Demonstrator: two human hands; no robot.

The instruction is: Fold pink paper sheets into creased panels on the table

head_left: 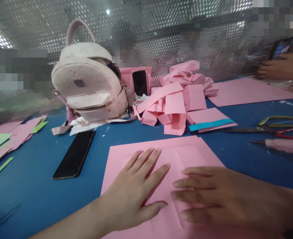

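Observation:
A pink paper sheet (186,151) with fold creases lies on the blue table (37,196) right in front of me. My left hand (134,189) rests flat on it, fingers spread, holding nothing. My right hand (211,196) lies flat on the same sheet, its fingers stretched out toward the left hand. The fingertips of the two hands nearly meet over a crease.
A black phone (74,154) lies to the left. Behind stand a pale pink backpack (89,86), another phone (140,83) and a heap of pink paper strips (176,96). Scissors (273,127) lie at right. Pink and green scraps (9,136) sit far left. Another person's hand (280,68) holds a phone at far right.

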